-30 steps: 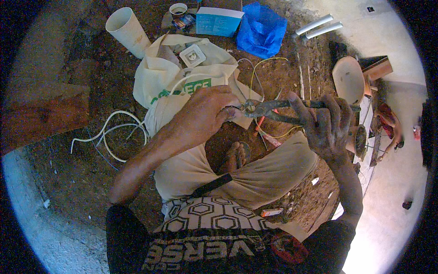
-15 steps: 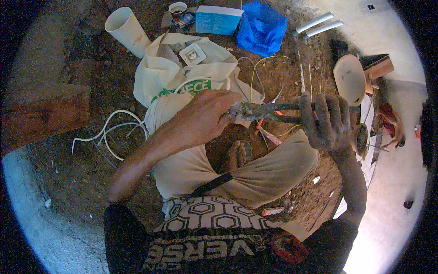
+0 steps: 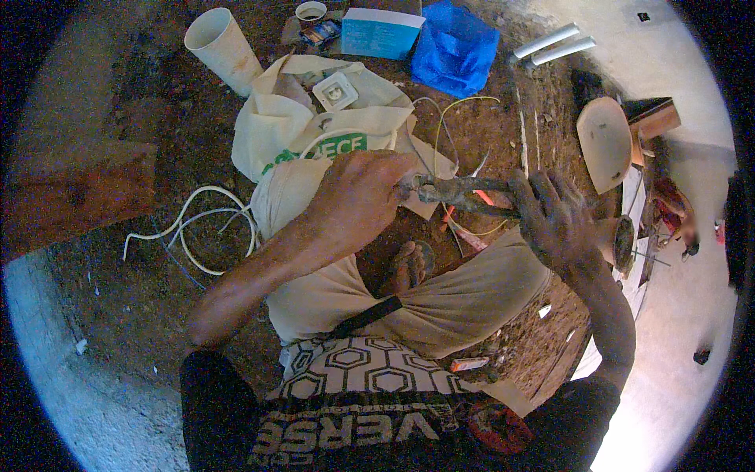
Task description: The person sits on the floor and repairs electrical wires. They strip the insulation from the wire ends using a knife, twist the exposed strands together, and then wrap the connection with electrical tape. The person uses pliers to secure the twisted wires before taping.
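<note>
In front of me my right hand (image 3: 554, 224) is closed around the handles of worn, dark metal pliers (image 3: 456, 193). The pliers lie nearly level, their jaws turned left toward my left hand. My left hand (image 3: 366, 185) is closed in a pinch just beside the jaws; what its fingertips hold is small and mostly hidden. Behind that hand a white cable (image 3: 338, 135) arcs over a cream cloth bag (image 3: 263, 130) with green print. A square white socket fitting (image 3: 336, 92) rests on the bag. Thin yellow wire (image 3: 437, 134) and grey wire lie beyond the pliers.
Looped white cable (image 3: 182, 224) lies on the dirt floor at left. Farther off are a tall white bucket (image 3: 224, 51), a small cup (image 3: 310, 14), a light-blue box (image 3: 381, 33), a blue plastic bag (image 3: 454, 49) and white tubes (image 3: 554, 44). A pale basin (image 3: 604, 141) stands at right.
My right hand has moved slightly down and left on the handles. The pliers' jaws have turned and show more clearly beside my left fingertips. The left hand has shifted only a little.
</note>
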Tool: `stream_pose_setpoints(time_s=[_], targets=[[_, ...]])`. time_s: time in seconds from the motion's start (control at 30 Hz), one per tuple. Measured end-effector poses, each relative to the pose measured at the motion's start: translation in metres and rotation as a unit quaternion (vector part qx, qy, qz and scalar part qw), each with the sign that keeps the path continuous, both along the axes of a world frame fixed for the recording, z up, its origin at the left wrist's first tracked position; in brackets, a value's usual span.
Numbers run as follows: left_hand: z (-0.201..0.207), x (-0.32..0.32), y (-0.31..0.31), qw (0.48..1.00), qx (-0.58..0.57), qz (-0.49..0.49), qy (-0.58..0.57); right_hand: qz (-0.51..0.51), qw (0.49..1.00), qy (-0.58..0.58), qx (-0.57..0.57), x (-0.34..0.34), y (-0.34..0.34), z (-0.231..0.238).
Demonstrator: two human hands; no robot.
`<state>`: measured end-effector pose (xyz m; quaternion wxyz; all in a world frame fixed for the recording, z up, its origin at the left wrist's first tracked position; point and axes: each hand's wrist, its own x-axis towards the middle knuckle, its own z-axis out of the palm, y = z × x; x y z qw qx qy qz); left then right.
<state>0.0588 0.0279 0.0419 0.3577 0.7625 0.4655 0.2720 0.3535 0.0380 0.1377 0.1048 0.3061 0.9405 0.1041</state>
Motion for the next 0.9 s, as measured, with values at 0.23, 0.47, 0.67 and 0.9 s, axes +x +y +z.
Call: stream_pose_setpoints(time_s=[0.23, 0.47, 0.67, 0.9], targets=[[-0.001, -0.005, -0.006, 0.998, 0.051, 0.046, 0.005, -0.122, 0.973, 0.094, -0.17, -0.018, -0.007, 0.006], [0.003, -0.019, 0.003, 0.994, 0.025, -0.07, -0.08, -0.053, 0.997, -0.038, 0.031, -0.014, -0.001, 0.002], [0.01, -0.019, -0.007, 0.994, 0.075, -0.046, -0.068, 0.012, 0.984, -0.064, 0.164, -0.025, 0.002, 0.006], [0.012, -0.021, -0.012, 0.993, 0.112, -0.034, -0.029, -0.018, 0.986, -0.087, 0.144, -0.024, -0.004, 0.008]])
